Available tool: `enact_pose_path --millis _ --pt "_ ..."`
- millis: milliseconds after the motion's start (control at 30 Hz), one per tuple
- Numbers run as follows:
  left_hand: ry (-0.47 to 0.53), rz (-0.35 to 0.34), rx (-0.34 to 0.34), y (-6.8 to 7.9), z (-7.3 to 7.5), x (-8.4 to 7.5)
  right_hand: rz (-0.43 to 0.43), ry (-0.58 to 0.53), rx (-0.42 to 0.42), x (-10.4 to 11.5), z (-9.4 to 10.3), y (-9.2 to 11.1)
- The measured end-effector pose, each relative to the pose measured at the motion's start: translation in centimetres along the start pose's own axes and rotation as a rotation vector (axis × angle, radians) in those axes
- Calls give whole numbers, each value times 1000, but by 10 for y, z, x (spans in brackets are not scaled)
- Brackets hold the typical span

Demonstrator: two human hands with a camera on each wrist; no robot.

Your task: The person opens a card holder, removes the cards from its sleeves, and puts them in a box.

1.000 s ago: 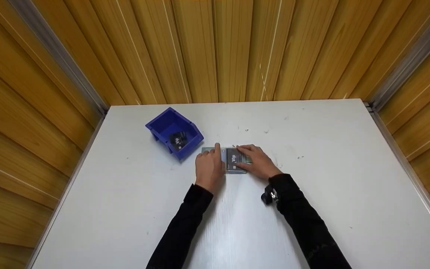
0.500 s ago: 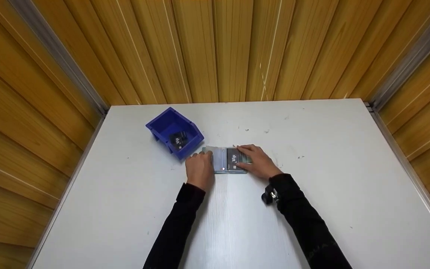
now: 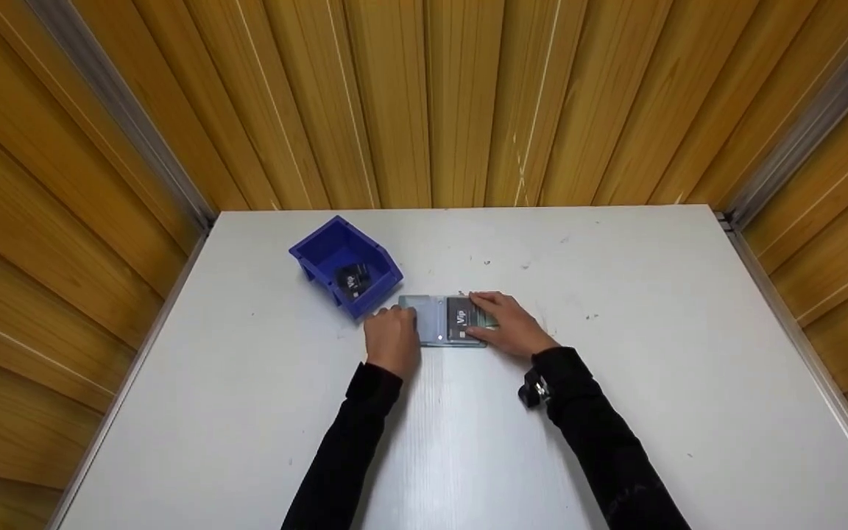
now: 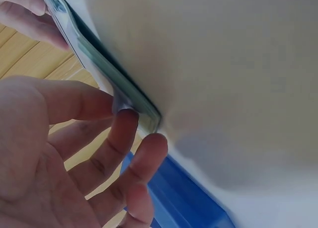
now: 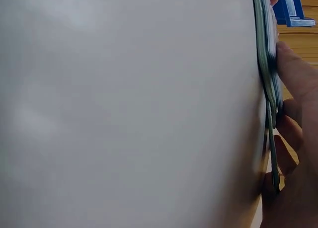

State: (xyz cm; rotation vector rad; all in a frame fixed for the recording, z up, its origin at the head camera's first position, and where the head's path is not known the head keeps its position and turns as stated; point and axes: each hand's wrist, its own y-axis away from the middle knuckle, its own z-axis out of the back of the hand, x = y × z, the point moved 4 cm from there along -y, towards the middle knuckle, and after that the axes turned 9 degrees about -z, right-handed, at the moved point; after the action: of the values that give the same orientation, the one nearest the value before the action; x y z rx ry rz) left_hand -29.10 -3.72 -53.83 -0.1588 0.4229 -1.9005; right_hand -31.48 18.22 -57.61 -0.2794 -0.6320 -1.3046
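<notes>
An opened card holder (image 3: 430, 324) with clear plastic sleeves lies on the white table between both hands. Its right side shows a black card (image 3: 461, 318) printed "Vip". At the left edge is my left hand (image 3: 392, 338); in the left wrist view its thumb and fingertips pinch a clear sleeve (image 4: 121, 99) near the holder's corner. My right hand (image 3: 512, 324) holds down the right side, thumb and forefinger spread over the card. From the right wrist view, the holder's layered green edge (image 5: 263, 44) runs beside the right thumb (image 5: 293, 71), with the other fingers bent behind it.
A blue plastic bin (image 3: 306, 254) stands at the back left, just beyond the left hand, with black "Vip" cards (image 3: 352, 280) inside. A small black device (image 3: 534, 389) is strapped at the right wrist. Wood-patterned walls (image 3: 461, 103) enclose the table's back and sides.
My left hand has slid left from the holder's middle to its left edge, uncovering the clear sleeve. The sleeve, raised at its edge half a second ago, now lies flatter. My right hand stays put.
</notes>
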Motion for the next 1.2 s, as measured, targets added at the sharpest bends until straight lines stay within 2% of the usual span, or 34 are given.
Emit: enact_pose_path --millis 367,567,667,733,833,900,967,1067,1200 --pt "11 3 41 -1 -2 4 29 10 41 -4 2 3" --pt "6 0 49 -1 -2 4 22 -17 50 -6 6 4" --pt "12 -15 30 -4 -2 2 27 -31 55 -8 7 3" --pt "86 -24 35 -8 -5 0 32 -38 51 -8 6 2" --pt "318 -6 94 -16 -13 -3 52 -41 40 -9 6 1" --pt "472 51 160 -20 -19 -5 54 -46 40 -9 6 1" --pt "577 121 211 -23 -24 -6 54 -44 48 -8 5 1" --pt "677 220 248 -26 -28 -8 52 -37 57 -8 5 3" --pt "765 323 258 -25 -31 -8 54 -42 52 -7 4 4"
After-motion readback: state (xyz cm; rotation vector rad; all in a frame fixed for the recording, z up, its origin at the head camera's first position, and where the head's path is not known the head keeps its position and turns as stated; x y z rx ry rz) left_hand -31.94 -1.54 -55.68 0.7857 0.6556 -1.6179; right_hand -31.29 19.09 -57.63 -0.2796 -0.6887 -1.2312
